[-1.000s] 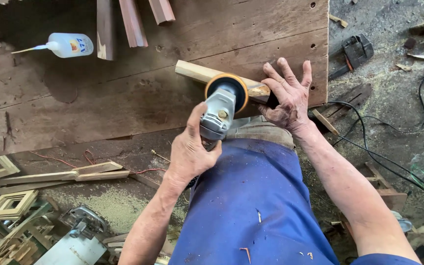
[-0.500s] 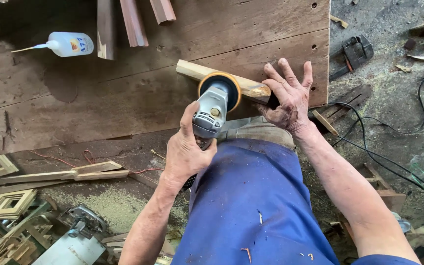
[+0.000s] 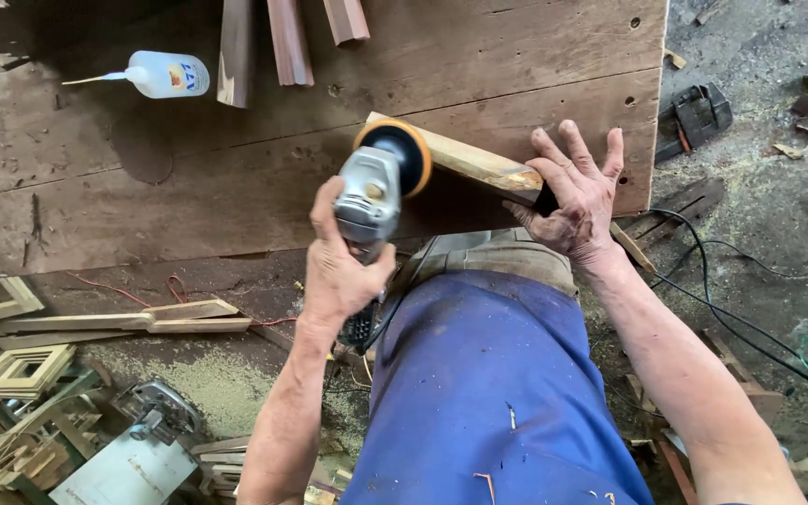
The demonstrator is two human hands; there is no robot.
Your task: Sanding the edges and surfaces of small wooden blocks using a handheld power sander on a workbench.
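My left hand grips the grey body of an angle grinder. Its orange-rimmed sanding disc rests on the left end of a light wooden strip. The strip lies slanted on a worn wooden workbench. My right hand presses down on the strip's right end, fingers spread, near the bench's front right corner. The grinder's cable runs down past my blue trousers.
A white glue bottle lies at the bench's back left. Three reddish wood pieces lie at the back. Wooden frames, scraps and sawdust cover the floor at left. Black cables cross the floor at right.
The grinder has slid left along the strip, from near my right hand toward the strip's left end. My right hand has kept its hold.
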